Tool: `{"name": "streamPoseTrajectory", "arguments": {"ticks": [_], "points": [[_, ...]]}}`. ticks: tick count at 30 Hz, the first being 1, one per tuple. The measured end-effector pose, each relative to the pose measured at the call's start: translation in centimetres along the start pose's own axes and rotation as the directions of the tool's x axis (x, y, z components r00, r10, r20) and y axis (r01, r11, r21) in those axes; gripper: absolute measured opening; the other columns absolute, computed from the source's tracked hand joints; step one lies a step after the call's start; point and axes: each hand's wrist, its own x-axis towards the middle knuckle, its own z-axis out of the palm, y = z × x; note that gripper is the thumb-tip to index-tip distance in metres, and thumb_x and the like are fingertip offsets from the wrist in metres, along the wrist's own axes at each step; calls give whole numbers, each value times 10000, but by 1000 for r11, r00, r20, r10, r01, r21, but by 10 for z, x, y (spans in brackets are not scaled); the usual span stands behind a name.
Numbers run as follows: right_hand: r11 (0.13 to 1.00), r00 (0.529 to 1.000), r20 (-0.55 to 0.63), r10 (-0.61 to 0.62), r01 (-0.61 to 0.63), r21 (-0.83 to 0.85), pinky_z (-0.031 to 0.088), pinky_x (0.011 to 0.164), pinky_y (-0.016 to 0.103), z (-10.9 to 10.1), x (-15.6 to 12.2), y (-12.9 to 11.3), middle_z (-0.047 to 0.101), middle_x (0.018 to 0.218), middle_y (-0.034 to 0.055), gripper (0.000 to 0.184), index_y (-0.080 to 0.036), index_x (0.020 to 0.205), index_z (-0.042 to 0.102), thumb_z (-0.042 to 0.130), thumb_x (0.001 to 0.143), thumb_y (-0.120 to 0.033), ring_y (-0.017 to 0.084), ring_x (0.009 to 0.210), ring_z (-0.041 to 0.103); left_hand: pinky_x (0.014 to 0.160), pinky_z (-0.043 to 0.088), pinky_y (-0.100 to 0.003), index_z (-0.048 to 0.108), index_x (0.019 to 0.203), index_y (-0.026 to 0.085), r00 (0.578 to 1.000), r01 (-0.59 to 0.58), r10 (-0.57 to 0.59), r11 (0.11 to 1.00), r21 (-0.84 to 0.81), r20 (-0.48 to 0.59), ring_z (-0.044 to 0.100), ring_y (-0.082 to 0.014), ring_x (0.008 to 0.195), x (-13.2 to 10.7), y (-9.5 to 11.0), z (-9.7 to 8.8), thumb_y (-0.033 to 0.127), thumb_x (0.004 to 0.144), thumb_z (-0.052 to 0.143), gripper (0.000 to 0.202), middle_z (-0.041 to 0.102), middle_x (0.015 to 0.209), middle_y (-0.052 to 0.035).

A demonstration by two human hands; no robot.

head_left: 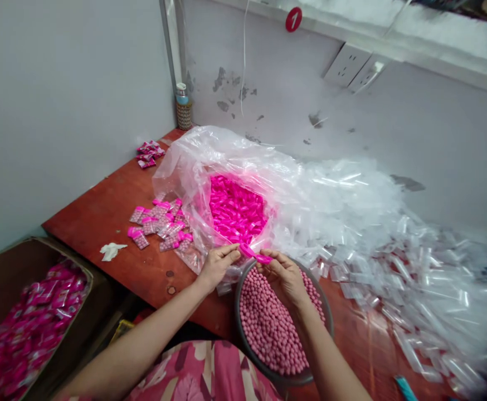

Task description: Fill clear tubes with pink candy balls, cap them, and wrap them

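Note:
My left hand (218,267) pinches one end of a bright pink plastic piece (247,250). A second pink piece (263,259) touches it and sits at the fingertips of my right hand (284,277); whether the two are joined I cannot tell. Right behind them, a clear plastic bag (189,161) lies with its mouth open, full of similar pink pieces (237,209). Below my right hand is a round grey basin (327,312) holding small pink balls (268,328). Small clear packs with pink tops (160,220), filled with balls, lie left of the bag.
Clear plastic containers (398,273) are heaped across the right of the red table (101,217). A box (87,278) of pink packets stands at the lower left. More packets (149,153) and a bottle in a woven holder (184,111) stand farther back. A crumpled tissue (112,252) lies near the edge.

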Motion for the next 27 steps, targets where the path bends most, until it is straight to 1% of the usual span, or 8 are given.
{"name": "streamPoseTrajectory", "arguments": {"ticks": [4,8,13,16,20,22,24,27], "points": [[992,989,82,123,-123,-7,467,748,307,4,2,-8,651,872,28,235,-193,879,653,686,673,-300,149,786,598,800,463,-300,672,945,166,988,-127,102,965,230,118,621,-186,850,-5,0,-3,258,737,583,244,688,927,-50],[947,918,236,318,-317,-43,472,746,364,13,6,-14,658,819,50,246,-159,927,644,644,715,-283,161,751,608,852,449,-313,661,970,170,971,-201,156,942,270,179,612,-188,914,-8,2,0,246,766,550,244,673,983,-56],[947,935,175,309,-320,33,486,691,347,19,13,1,650,687,27,194,-136,798,663,696,640,-244,142,620,598,817,472,-308,673,941,186,959,-262,196,890,374,204,627,-181,860,-4,0,-7,240,763,552,223,686,940,-52],[959,959,75,275,-279,56,489,631,316,27,16,16,635,633,14,189,-134,756,665,703,618,-257,136,572,584,830,473,-331,676,932,192,971,-217,150,881,420,187,625,-192,874,-2,-7,-17,257,753,551,227,681,956,-53],[971,970,31,241,-241,-7,474,619,271,44,25,35,626,674,7,256,-153,804,665,645,672,-372,115,583,569,883,448,-377,669,933,169,999,-27,16,903,428,29,604,-227,942,3,-22,-40,351,698,589,308,668,996,-59],[981,981,36,190,-188,-40,472,633,251,45,29,37,625,836,-2,302,-207,905,644,646,668,-394,114,681,578,874,455,-390,644,988,157,990,101,-50,909,405,-135,598,-242,957,11,-23,-57,395,658,615,408,663,1009,-62],[991,993,-1,114,-114,-74,478,656,254,36,26,34,606,910,-10,342,-236,965,615,647,665,-397,120,749,579,898,432,-410,627,1023,162,933,204,-44,883,423,-357,583,-246,986,23,-16,-78,407,644,618,451,656,1028,-49],[985,998,-64,-10,-1,-171,491,679,290,-3,5,22,614,866,5,331,-208,978,597,608,702,-392,135,733,600,946,375,-424,628,1017,204,819,245,159,772,586,-552,532,-223,1064,43,2,-109,395,677,580,393,641,1060,19]]}}
